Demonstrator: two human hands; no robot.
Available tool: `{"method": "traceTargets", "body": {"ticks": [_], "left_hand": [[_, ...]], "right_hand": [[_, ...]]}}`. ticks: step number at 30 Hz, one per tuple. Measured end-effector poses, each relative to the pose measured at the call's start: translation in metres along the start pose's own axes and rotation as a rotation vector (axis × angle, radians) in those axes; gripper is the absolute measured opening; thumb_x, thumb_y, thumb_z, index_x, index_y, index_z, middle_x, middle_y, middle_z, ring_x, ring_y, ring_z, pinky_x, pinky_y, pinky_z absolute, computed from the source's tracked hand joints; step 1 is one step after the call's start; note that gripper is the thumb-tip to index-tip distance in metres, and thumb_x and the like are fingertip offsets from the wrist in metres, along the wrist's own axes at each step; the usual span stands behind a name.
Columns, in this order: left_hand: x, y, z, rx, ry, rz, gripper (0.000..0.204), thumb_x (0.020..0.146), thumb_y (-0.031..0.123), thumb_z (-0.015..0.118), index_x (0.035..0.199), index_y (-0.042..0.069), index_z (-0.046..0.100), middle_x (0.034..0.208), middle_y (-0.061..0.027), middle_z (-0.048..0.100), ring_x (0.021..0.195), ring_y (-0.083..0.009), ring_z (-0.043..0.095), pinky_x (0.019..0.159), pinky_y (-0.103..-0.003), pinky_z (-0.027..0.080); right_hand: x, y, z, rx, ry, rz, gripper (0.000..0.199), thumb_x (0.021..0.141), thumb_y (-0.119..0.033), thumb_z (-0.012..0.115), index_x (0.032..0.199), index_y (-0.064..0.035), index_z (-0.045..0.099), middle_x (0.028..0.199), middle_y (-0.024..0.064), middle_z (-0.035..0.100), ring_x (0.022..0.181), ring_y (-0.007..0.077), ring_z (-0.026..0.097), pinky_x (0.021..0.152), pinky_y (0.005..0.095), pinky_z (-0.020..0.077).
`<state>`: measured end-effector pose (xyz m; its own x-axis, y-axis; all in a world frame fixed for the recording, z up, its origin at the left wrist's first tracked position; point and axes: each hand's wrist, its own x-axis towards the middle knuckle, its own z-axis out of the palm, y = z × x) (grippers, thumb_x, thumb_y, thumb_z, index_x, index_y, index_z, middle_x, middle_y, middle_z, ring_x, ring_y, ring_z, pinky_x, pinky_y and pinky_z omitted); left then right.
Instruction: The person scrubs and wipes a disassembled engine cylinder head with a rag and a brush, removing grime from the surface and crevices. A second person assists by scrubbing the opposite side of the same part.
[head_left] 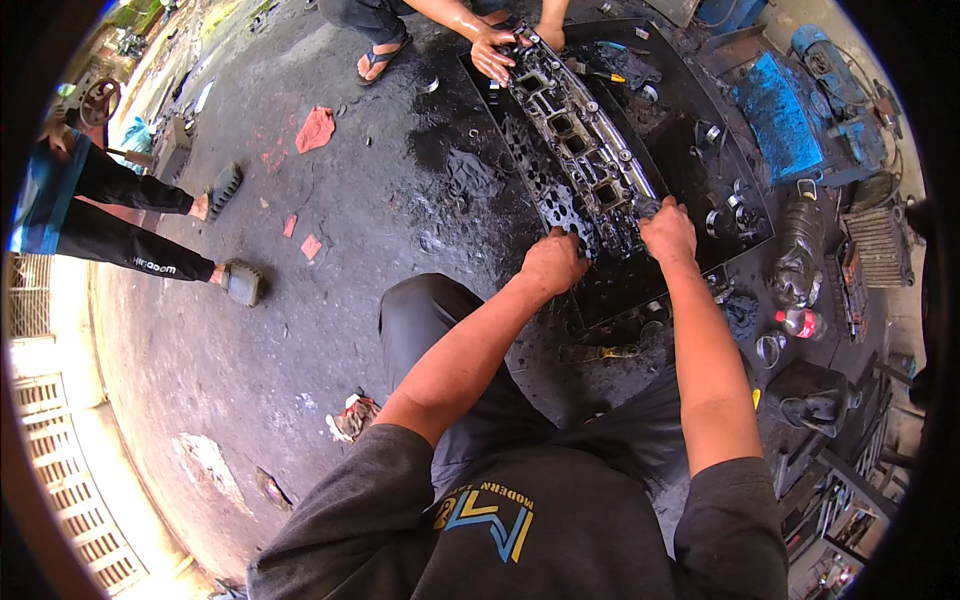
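Observation:
A long, oily engine cylinder head (585,130) lies at a slant over a black metal tray (625,290), its row of squarish ports showing. Along its left side runs a dark strip (545,185) pierced with round holes; whether it is part of the head or separate, I cannot tell. My left hand (555,262) is closed at the near left corner of the cylinder head, and my right hand (668,230) grips the near right corner. Their fingertips are partly hidden. At the far end, a co-worker's hands (493,55) hold the same cylinder head.
Metal rings (738,205) and a yellow-marked tool (605,73) lie in the tray. A scraper (610,352) rests near my knees. To the right are a red-capped bottle (800,322) and blue machinery (780,115). Red cloth (315,130) lies on the floor; another person's legs (130,230) are left.

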<state>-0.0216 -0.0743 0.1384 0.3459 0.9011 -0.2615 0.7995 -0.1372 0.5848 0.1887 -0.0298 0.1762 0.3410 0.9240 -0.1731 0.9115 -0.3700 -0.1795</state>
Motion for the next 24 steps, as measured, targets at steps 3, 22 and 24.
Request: {"method": "traceTargets", "body": {"ticks": [3,22,24], "left_hand": [[-0.0008,0.0011,0.0004,-0.006,0.010,-0.015,0.043,0.083,0.038,0.068,0.102,0.000,0.066,0.116,-0.0259,0.060,0.103,-0.0413,0.063,0.090,-0.047,0.051],[0.0021,-0.0036,0.0036,0.019,-0.032,0.029,0.046,0.084,0.038,0.067,0.112,0.002,0.065,0.113,-0.0262,0.061,0.105,-0.0403,0.062,0.091,-0.046,0.050],[0.0027,-0.0039,0.0034,0.032,-0.024,0.035,0.046,0.084,0.038,0.067,0.113,0.002,0.064,0.113,-0.0263,0.061,0.106,-0.0405,0.061,0.092,-0.046,0.050]], "right_hand": [[0.0010,0.0009,0.0015,0.006,0.005,-0.004,0.051,0.078,-0.026,0.072,0.118,0.0008,0.054,0.119,0.0265,0.059,0.110,0.0417,0.061,0.094,0.0476,0.0502],[-0.0007,0.0022,0.0027,0.025,0.027,-0.008,0.053,0.078,-0.025,0.073,0.119,0.0012,0.052,0.122,0.0263,0.058,0.112,0.0405,0.060,0.095,0.0457,0.0506],[-0.0008,0.0023,0.0034,0.031,0.009,0.010,0.053,0.078,-0.025,0.074,0.119,0.0012,0.052,0.122,0.0262,0.058,0.111,0.0406,0.061,0.095,0.0457,0.0506]]}}
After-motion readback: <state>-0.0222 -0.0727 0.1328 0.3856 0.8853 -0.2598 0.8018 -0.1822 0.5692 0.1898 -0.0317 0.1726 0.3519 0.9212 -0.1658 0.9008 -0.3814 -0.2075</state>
